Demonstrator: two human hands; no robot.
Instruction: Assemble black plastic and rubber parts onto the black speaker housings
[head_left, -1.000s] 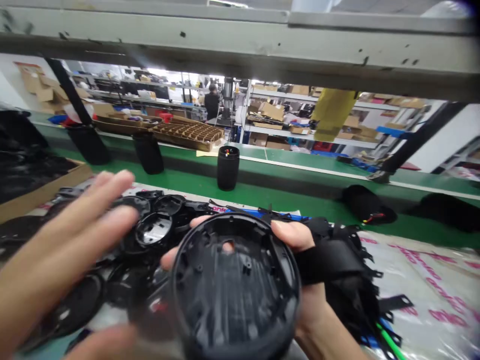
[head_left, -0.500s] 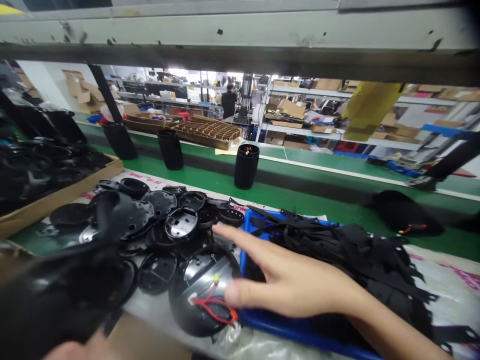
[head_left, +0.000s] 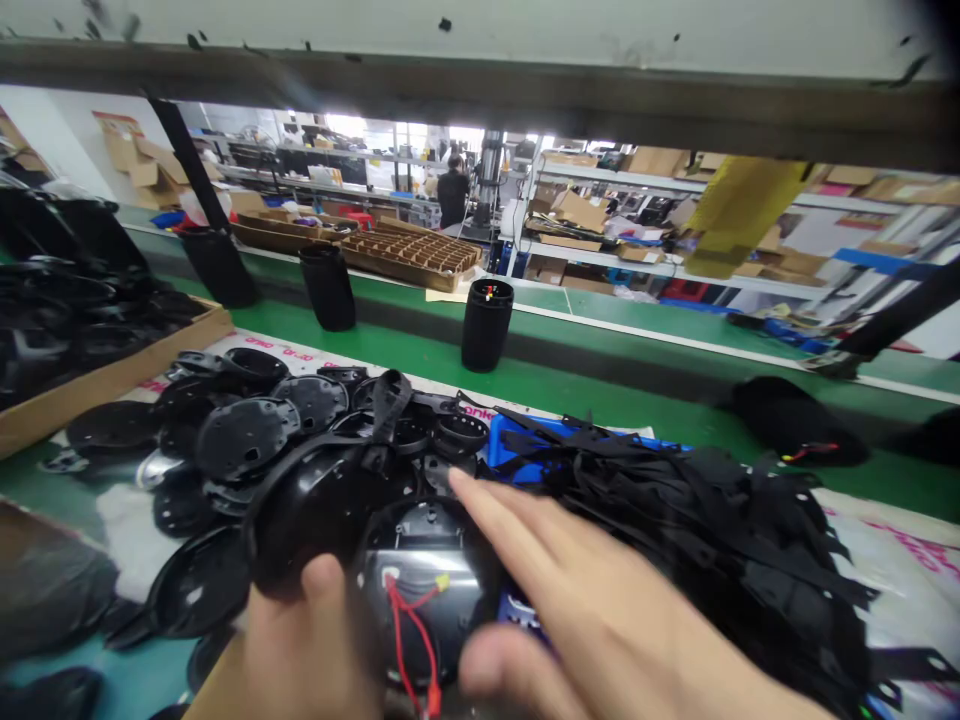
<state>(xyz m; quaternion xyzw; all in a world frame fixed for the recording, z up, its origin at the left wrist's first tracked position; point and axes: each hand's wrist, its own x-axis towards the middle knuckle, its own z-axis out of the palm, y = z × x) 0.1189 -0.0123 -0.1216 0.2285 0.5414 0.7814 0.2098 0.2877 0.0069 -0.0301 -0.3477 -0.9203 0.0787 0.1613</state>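
Note:
My left hand comes up from the bottom edge, its thumb against a glossy black round shell, which it seems to hold. My right hand lies flat with fingers apart, empty, over the edge of a round black housing. A red wire with a yellow tag runs across that housing, partly hidden by both hands. Several flat black round plastic parts lie heaped just beyond the hands, and a large tangle of black straps spreads to the right.
A blue tray sits under the straps. A cardboard tray of black parts stands at left. Black cylinders stand on a green conveyor belt. A grey metal beam crosses above, and a person stands far back.
My left hand has come in from the lower left with the black shell, now above the wired housing. My right hand has shifted slightly right and lower, and the view has tilted slightly.

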